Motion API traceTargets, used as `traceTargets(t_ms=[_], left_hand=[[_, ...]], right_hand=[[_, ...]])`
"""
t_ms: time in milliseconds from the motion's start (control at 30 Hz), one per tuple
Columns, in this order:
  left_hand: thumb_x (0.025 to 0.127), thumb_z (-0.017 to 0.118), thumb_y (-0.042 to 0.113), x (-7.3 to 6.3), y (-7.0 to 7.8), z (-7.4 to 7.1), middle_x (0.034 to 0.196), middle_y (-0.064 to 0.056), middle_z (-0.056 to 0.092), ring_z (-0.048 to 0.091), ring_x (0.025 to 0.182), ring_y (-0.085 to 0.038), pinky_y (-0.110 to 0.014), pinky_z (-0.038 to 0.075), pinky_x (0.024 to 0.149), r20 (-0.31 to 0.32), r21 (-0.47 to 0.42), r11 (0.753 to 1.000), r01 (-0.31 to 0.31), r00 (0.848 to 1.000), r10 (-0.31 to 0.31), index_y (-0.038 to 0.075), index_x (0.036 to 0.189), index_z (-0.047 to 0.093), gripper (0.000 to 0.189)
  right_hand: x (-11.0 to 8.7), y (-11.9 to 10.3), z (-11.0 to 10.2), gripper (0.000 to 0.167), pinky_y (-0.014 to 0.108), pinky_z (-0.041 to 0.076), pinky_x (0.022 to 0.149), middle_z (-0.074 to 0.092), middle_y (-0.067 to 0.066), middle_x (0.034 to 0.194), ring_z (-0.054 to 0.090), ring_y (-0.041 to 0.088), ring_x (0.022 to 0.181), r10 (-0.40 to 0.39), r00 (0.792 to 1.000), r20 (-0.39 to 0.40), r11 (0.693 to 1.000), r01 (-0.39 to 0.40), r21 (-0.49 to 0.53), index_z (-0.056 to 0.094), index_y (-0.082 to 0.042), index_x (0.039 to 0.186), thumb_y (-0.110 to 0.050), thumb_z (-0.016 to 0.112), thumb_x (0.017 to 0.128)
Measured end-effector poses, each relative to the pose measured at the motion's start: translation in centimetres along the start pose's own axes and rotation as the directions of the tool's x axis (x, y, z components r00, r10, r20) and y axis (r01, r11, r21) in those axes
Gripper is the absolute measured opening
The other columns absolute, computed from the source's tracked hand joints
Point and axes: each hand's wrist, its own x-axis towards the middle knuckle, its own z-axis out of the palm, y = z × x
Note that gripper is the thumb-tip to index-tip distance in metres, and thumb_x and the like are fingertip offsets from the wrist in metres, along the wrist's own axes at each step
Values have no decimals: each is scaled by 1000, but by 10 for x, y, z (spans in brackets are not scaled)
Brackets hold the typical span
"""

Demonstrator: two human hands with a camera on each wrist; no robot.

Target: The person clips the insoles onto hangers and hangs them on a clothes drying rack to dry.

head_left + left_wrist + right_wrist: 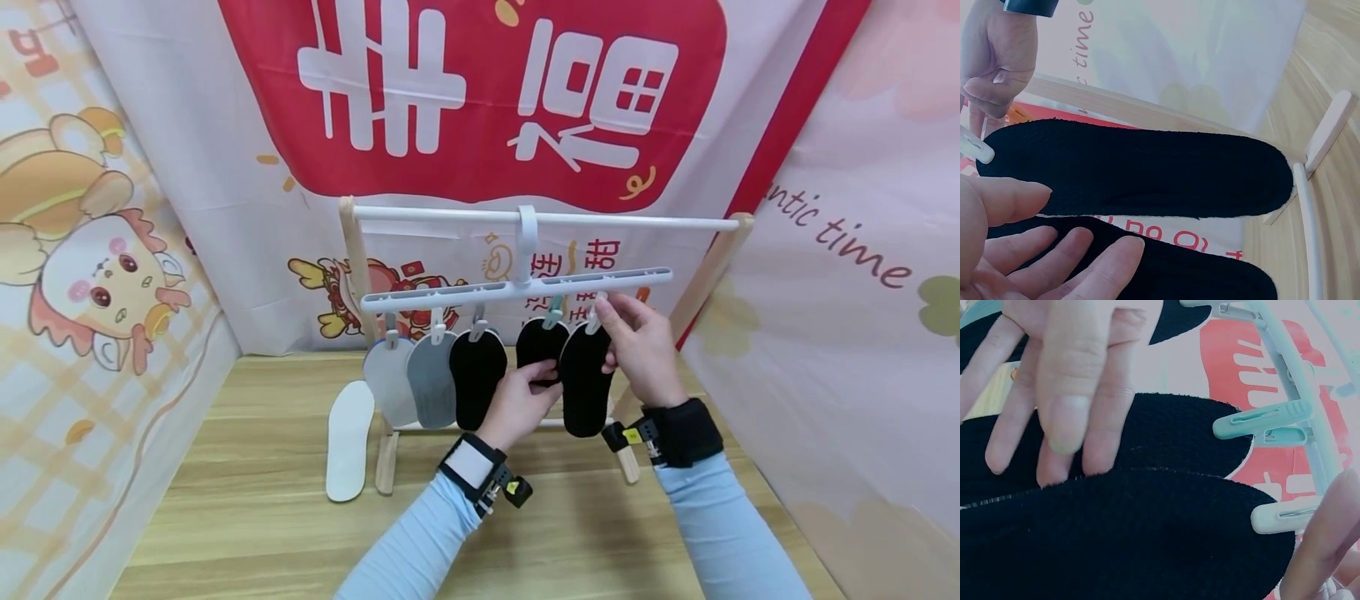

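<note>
A black insole hangs from a white clothespin at the right end of the grey clip hanger. My right hand pinches that clothespin's upper end between thumb and fingers. Beside the insole's inner edge is my left hand; its fingers are loosely extended and pass in front of a second black insole. A mint clothespin holds that second insole. In the left wrist view, the left thumb lies along the near edge of the end insole.
A third black insole, a grey insole and a whitish insole hang further left. One white insole lies on the wooden table. The hanger hooks over the white rail of a wooden-legged rack.
</note>
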Motion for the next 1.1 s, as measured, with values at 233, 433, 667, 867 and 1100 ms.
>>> traceTargets(t_ms=[233,433,667,867,1100], left_hand=[[96,65,12,-10,-5,-6,120,-11,68,68,98,-19,-27,55,78,15,11,1000,19,1000,-20,4,134,60,40],[96,64,14,-24,-16,-17,119,-10,68,68,98,-18,-28,55,80,18,24,999,26,999,-27,5,135,60,40],[97,64,17,-47,-30,-42,116,-6,69,68,99,-17,-29,55,81,8,36,999,32,999,-33,8,130,65,34],[97,64,14,-75,-46,-72,113,-4,69,67,97,-15,-26,55,82,-22,61,998,33,999,-32,7,126,66,30],[94,68,11,-116,-63,-109,105,-4,72,68,91,-14,-23,56,78,-63,171,985,36,998,-25,7,114,73,21]], right_hand=[[-2,4,-5,57,32,56,49,62,18,118,51,13,47,-31,999,16,999,32,-43,56,-8,140,-45,60,96],[-4,7,-8,53,30,56,49,63,20,122,54,14,46,-70,997,13,997,71,-42,57,-7,139,-40,60,98],[-14,1,-18,48,33,57,52,64,15,128,71,18,68,-151,989,2,982,150,-111,58,-6,137,-37,58,100],[-28,0,-30,40,27,57,56,62,18,130,70,9,82,-252,967,-17,945,243,-219,59,-6,136,-26,57,102],[-49,2,-36,32,18,55,65,68,7,117,67,3,86,-323,942,-88,912,285,-296,64,-5,130,-16,59,100]])
